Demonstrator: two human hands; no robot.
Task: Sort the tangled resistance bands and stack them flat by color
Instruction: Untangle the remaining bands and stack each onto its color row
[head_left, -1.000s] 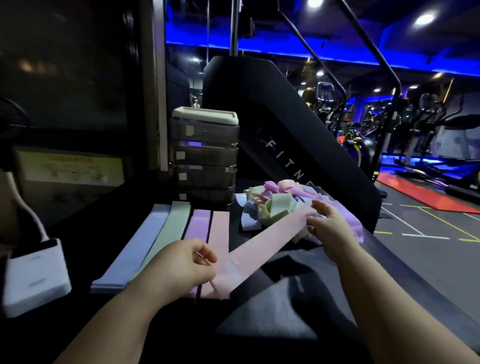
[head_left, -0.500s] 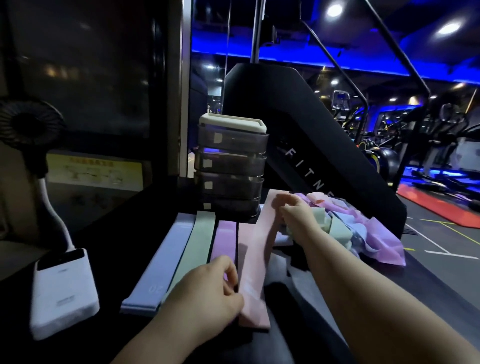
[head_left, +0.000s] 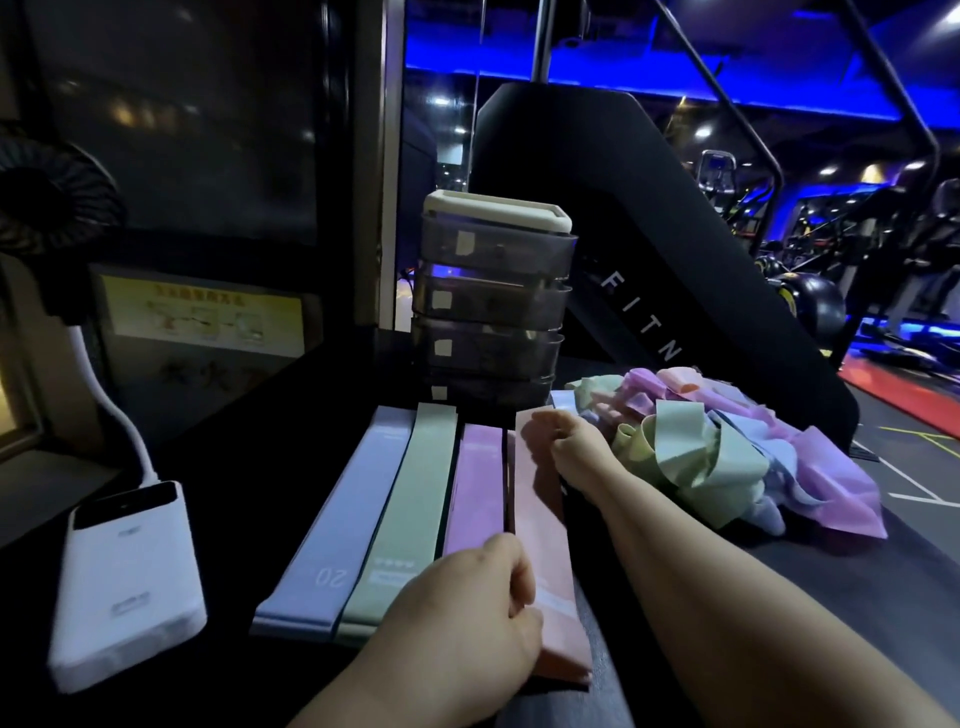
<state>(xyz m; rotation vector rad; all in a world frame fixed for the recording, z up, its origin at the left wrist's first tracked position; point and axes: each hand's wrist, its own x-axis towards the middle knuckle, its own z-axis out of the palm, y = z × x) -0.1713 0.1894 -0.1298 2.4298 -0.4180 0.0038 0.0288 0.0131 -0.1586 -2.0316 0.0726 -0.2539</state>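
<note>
Left hand (head_left: 467, 618) pinching the pink band (head_left: 537, 519) at 6 o'clock, right hand (head_left: 574, 447) gripping its 12 o'clock end

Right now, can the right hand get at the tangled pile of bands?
Probably yes. The pile lies just beside the right hand, with nothing between them. But that hand grips the far end of the pink band, so it must let go first.

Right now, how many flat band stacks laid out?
4 in a row: blue stack leftmost, then green stack, purple stack, pink stack rightmost. Layers underneath may be hidden.
</note>
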